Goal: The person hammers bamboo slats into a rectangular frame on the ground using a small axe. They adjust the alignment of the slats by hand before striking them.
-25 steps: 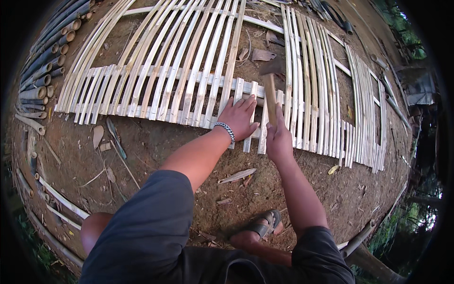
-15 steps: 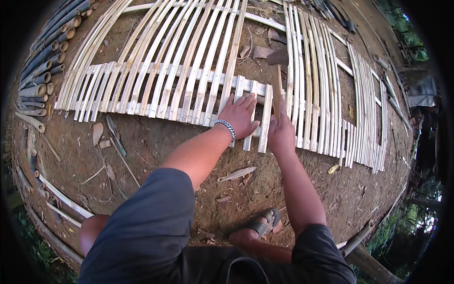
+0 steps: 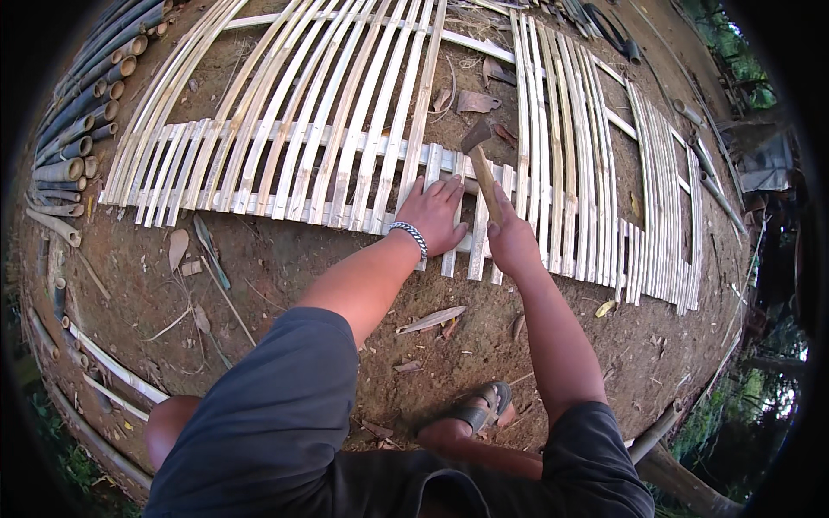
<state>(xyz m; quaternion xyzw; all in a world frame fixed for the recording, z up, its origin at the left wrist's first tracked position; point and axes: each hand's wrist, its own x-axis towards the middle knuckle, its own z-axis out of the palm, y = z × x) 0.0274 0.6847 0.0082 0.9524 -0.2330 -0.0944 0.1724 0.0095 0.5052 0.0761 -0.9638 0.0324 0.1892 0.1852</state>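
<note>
My left hand [image 3: 432, 216], with a chain bracelet at the wrist, lies on short bamboo slats [image 3: 449, 259] at the near edge of a slatted bamboo panel [image 3: 294, 164]. Its fingers are stretched out and press the slats down. Just to the right, my right hand [image 3: 514, 243] is closed round the wooden handle of a hatchet [image 3: 488, 177]. The dark metal head tilts up to the left, above the short slats. Slat ends stick out toward me past the panel's near rail. Whether the hatchet touches a slat, I cannot tell.
Dark bamboo poles [image 3: 82, 129] are stacked at the far left. More slatted panel [image 3: 570, 155] stretches to the right. A dry leaf [image 3: 432, 319] and scraps lie on the bare soil near my sandalled foot [image 3: 475, 410]. Poles edge the ground at both sides.
The hatchet's head has swung left and toward me, and its handle now leans left. My left hand has stayed nearly in place on the slats.
</note>
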